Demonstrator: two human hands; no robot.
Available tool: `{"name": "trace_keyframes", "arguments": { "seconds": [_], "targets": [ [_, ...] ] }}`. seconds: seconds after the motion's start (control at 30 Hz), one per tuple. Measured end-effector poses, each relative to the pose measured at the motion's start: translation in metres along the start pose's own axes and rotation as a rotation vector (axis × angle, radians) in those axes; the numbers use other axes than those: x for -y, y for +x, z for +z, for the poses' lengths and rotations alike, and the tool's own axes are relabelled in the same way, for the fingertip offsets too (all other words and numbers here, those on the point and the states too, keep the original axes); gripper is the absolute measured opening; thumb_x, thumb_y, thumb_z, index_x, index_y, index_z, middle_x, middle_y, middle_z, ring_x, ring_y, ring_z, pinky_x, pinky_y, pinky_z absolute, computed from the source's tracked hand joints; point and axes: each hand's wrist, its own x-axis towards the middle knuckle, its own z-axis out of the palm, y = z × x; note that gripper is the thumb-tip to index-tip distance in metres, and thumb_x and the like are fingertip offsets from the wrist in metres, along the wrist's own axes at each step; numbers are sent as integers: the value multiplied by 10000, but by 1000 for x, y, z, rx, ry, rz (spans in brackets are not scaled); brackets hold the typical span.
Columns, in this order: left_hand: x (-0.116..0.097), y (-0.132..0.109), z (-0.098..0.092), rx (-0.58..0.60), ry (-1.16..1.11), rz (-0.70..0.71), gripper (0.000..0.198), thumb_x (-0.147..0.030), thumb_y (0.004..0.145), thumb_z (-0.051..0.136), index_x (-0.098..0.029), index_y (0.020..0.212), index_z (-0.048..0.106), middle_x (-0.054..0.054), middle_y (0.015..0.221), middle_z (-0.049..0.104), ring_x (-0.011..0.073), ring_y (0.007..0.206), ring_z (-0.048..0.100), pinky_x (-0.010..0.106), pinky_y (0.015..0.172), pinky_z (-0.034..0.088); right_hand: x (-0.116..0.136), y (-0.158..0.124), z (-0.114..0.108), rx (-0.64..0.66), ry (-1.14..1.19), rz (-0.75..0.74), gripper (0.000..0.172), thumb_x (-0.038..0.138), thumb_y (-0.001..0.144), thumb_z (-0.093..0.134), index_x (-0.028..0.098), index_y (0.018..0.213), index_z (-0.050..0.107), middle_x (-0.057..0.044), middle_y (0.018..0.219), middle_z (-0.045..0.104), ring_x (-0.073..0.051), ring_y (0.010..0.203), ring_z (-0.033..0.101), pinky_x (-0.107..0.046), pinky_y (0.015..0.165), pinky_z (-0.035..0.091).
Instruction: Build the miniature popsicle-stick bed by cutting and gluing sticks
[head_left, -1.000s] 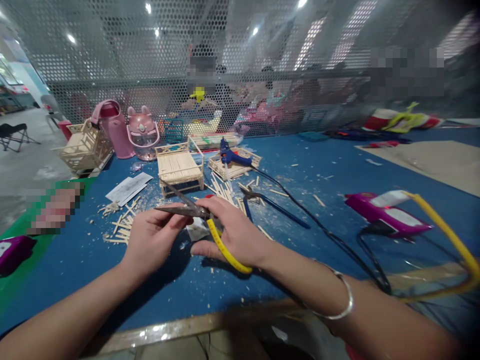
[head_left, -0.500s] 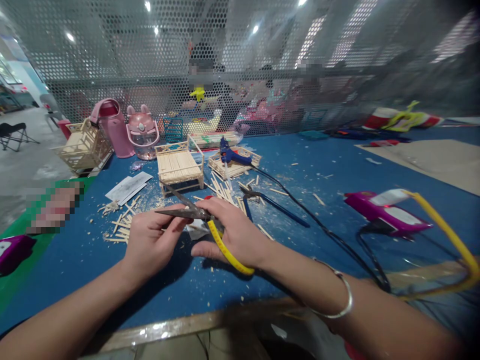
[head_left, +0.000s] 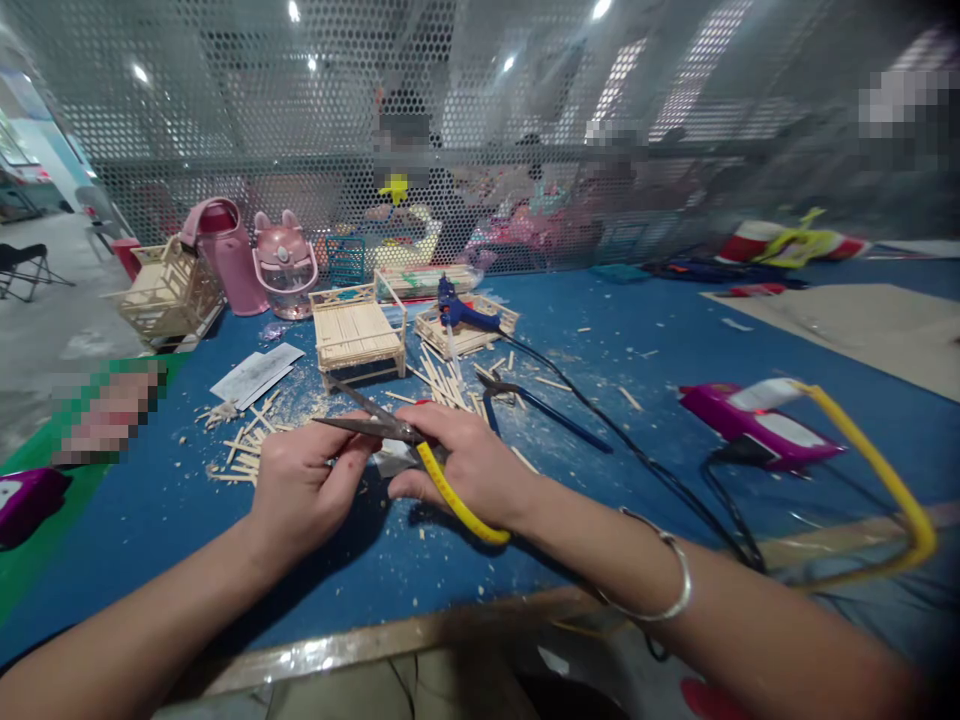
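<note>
My right hand is wrapped round a pair of scissors with dark metal blades and a yellow-covered handle. The blades are spread a little and point left. Just below them, the fingers of my left hand are pinched together; whatever they hold is hidden or too small to make out. Beyond my hands stands a small chair-like frame of thin wooden sticks. Loose sticks and crumbs lie to the left of my left hand. A blue glue gun rests on a second stick piece.
Blue-handled pliers and a black cord lie right of centre. A purple device sits at the right with a yellow strip. Paper slips, a pink bottle and a pink-lidded jug stand at the back left, before a perforated metal screen.
The scissors' blades are slightly farther apart. Both hands keep nearly the same place, and the view has shifted a little.
</note>
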Motion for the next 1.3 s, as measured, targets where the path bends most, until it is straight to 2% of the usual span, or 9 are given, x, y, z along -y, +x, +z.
{"name": "trace_keyframes", "arguments": {
  "seconds": [0.2, 0.33, 0.5, 0.63, 0.83, 1.17, 1.3],
  "targets": [
    [-4, 3, -1, 67, -49, -81, 234, -235, 846, 491, -161, 744, 688, 24, 685, 719, 128, 592, 649, 199, 535, 461, 0, 0, -2, 71, 51, 56, 358, 520, 750, 598, 167, 807, 606, 18, 643, 536, -104, 581, 458, -225, 562, 366],
    [-6, 5, 1, 101, -139, -178, 237, -271, 862, 483, -166, 783, 681, 21, 693, 711, 125, 604, 643, 199, 549, 468, 4, 6, -2, -8, 163, 195, 275, 429, 742, 624, 169, 822, 584, 35, 627, 516, -87, 547, 436, -213, 512, 348],
    [-4, 5, 7, 197, -261, -240, 257, -291, 871, 465, -174, 779, 674, 7, 633, 687, 118, 570, 624, 201, 536, 471, 6, 10, 1, -190, 517, 359, 350, 340, 676, 681, 198, 947, 510, 45, 680, 539, -75, 539, 468, -220, 518, 395],
    [-3, 4, 11, 316, -222, -208, 276, -283, 880, 448, -175, 789, 685, 5, 622, 678, 113, 546, 605, 202, 523, 439, 8, 10, 2, -170, 707, 388, 397, 291, 648, 696, 200, 967, 479, 35, 718, 572, -74, 560, 508, -229, 545, 425],
    [-4, 2, 12, 378, -158, -143, 269, -248, 883, 428, -171, 857, 684, 14, 641, 679, 117, 548, 595, 217, 540, 431, 12, 9, 2, -137, 658, 392, 301, 228, 657, 646, 194, 918, 500, 45, 669, 551, -75, 568, 522, -226, 562, 443],
    [-3, 2, 13, 341, -128, -121, 244, -233, 867, 453, -188, 878, 693, 34, 709, 717, 135, 596, 636, 238, 577, 467, 14, 10, 4, -177, 604, 463, 290, 218, 628, 634, 191, 890, 512, 52, 649, 534, -73, 534, 496, -225, 527, 421],
    [-3, 2, 14, 316, -114, -121, 232, -255, 862, 471, -191, 925, 685, 52, 801, 731, 149, 666, 657, 254, 622, 484, 15, 12, 3, -173, 617, 478, 301, 237, 621, 641, 186, 888, 511, 58, 633, 522, -73, 530, 487, -223, 521, 405]
  ]
}}
